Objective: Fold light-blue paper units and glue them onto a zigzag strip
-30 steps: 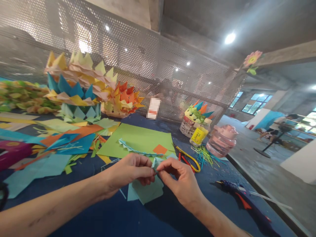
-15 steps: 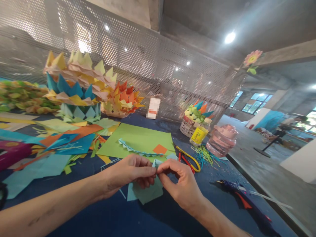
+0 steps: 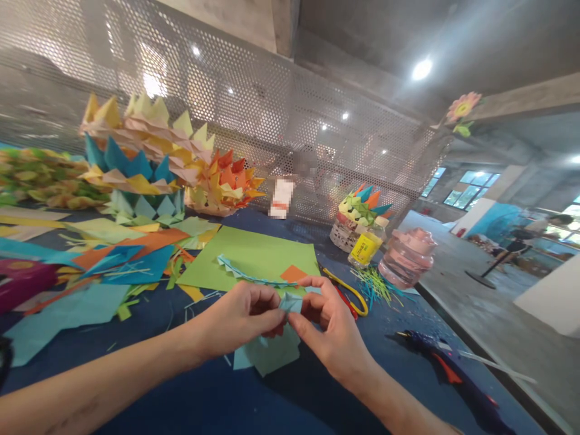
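Observation:
Between my two hands is a small light-blue folded paper piece [image 3: 290, 302], held above the dark blue table. My left hand [image 3: 251, 314] pinches its left side with thumb and fingers. My right hand [image 3: 322, 314] has its thumb at the lower right edge, index finger raised and curved over the piece. Under the hands lie light-blue paper sheets [image 3: 272, 353]. Just beyond, a pleated light-blue paper strip [image 3: 231, 266] rests on a green sheet [image 3: 254, 244], with an orange paper square [image 3: 293, 273] near its right end.
Yellow-and-red-handled scissors [image 3: 353, 293] lie right of my hands, near cut paper shreds [image 3: 378, 287]. A glue gun [image 3: 446, 356] is at the right. A yellow-labelled bottle [image 3: 367, 241] and a pink jug [image 3: 408, 257] stand behind. Folded-paper crowns [image 3: 145, 163] and scraps [image 3: 149, 241] fill the left.
The folded paper piece has turned and now shows a broader face. My right index finger has lifted away from the pinch, opening that hand somewhat.

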Demonstrator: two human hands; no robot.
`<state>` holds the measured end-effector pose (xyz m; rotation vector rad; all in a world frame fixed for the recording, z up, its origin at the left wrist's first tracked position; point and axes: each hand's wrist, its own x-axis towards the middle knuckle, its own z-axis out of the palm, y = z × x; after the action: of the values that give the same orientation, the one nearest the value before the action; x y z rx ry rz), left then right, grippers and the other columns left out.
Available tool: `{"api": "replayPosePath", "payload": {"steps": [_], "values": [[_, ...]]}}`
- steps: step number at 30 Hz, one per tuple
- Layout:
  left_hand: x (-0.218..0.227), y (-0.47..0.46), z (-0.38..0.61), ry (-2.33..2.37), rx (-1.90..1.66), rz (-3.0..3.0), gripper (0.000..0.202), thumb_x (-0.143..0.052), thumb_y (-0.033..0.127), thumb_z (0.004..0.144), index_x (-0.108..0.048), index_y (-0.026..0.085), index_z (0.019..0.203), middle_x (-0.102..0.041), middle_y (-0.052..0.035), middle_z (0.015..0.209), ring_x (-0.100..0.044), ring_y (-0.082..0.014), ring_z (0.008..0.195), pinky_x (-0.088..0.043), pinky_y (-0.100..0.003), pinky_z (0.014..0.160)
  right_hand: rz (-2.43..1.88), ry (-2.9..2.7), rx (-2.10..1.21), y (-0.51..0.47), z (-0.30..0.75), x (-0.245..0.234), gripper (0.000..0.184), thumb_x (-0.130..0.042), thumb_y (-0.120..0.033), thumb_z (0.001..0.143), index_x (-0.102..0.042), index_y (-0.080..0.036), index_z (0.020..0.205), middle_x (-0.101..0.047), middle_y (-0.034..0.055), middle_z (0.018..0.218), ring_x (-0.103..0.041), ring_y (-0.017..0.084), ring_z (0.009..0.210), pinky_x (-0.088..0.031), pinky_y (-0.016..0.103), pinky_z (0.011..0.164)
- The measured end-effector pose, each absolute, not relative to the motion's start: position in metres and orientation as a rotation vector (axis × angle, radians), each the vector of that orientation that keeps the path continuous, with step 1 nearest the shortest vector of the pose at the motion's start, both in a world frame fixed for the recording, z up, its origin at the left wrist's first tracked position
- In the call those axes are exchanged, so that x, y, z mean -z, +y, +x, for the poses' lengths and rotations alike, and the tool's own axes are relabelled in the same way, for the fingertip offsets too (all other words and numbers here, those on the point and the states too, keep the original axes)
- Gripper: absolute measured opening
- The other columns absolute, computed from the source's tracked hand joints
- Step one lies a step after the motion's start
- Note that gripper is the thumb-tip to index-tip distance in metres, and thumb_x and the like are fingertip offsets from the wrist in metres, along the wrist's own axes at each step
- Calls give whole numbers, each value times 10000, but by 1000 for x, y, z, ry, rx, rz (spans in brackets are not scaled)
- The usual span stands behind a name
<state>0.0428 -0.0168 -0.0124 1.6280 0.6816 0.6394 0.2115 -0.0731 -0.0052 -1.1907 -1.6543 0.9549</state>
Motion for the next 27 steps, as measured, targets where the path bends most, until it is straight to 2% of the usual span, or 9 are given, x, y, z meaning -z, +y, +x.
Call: {"api": "replayPosePath", "payload": {"steps": [10, 16, 21, 27], "values": [[9, -18, 43, 669, -587, 1635, 181, -570, 262, 755, -522, 154, 618, -613, 11, 630, -541, -98, 601, -439, -211, 599, -1209, -1599, -975, -73, 210, 0, 397, -663, -300, 774, -394, -199, 1048, -531, -57, 651, -508, 96, 597, -396, 222, 578], [12, -13, 41, 683, -535, 1619, 175, -566, 272, 733, -504, 165, 610, -589, 26, 592, -527, -96, 562, -422, -210, 569, -1260, -1674, -959, -70, 215, -1, 288, -572, -309, 842, -449, -184, 1071, -563, -16, 737, -501, 98, 637, -388, 223, 582], [12, -13, 40, 727, -492, 1604, 163, -559, 261, 713, -508, 168, 588, -595, 22, 581, -530, -107, 556, -407, -216, 546, -1257, -1703, -857, -69, 217, 0, 251, -544, -230, 843, -454, -181, 1072, -524, -21, 747, -494, 97, 661, -393, 215, 589], [12, -11, 41, 788, -614, 1527, 147, -574, 297, 708, -577, 157, 667, -582, 29, 545, -510, -99, 517, -369, -203, 510, -1263, -1753, -876, -73, 212, 0, 253, -540, -182, 827, -426, -201, 1053, -521, -37, 711, -506, 101, 641, -416, 222, 596]]}}
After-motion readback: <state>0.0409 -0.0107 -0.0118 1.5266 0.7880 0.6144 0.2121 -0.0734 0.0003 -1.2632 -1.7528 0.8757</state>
